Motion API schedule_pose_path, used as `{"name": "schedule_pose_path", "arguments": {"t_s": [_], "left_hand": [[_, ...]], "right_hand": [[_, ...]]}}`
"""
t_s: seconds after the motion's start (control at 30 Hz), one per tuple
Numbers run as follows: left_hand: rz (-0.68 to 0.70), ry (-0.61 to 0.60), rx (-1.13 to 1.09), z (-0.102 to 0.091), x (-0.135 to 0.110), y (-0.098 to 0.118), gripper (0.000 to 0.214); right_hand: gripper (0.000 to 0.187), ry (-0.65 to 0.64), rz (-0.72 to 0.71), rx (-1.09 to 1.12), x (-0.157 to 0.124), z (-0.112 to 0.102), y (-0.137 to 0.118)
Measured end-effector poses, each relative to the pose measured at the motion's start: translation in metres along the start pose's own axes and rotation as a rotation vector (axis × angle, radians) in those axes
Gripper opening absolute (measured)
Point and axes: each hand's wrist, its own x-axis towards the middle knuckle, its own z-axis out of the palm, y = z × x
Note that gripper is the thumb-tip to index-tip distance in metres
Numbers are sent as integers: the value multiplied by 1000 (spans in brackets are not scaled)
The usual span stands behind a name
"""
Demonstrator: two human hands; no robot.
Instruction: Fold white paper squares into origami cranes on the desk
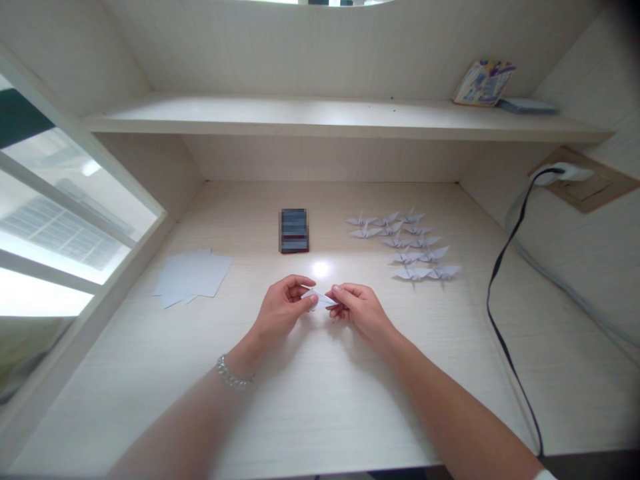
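Note:
Both hands meet over the middle of the pale wooden desk. My left hand, with a bead bracelet on its wrist, pinches one end of a small folded piece of pale paper. My right hand pinches the other end of it. The paper is held just above the desk top. Most of it is hidden by my fingers.
Several folded paper cranes lie in rows at the back right. A stack of pale paper sheets lies to the left. A phone lies flat behind my hands. A black cable runs from a wall socket down the right side. A booklet leans on the shelf above.

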Motion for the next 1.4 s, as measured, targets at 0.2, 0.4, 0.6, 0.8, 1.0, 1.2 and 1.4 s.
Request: {"name": "schedule_pose_path", "arguments": {"t_s": [0.2, 0.4, 0.6, 0.8, 1.0, 1.2, 1.4], "left_hand": [[6, 22, 20, -1, 0, -3, 32], [4, 28, 2, -1, 0, -2, 30], [11, 55, -9, -2, 1, -1, 29], [5, 46, -33, -1, 1, -4, 30], [13, 62, -44, -3, 3, -4, 30], [15, 54, -16, -3, 2, -5, 28], [0, 34, -36, -3, 2, -5, 28]], "right_hand": [[28, -97, -5, -200, -1, -6, -1], [31, -71, 13, -161, -1, -5, -1], [30, -78, 24, -144, 2, -14, -3], [21, -75, -101, -316, 1, -10, -1], [29, -96, 59, -102, 2, -11, -3], [23, -131, -7, -253, 2, -12, 0], [20, -111, -83, -367, 0, -11, -2]]}}
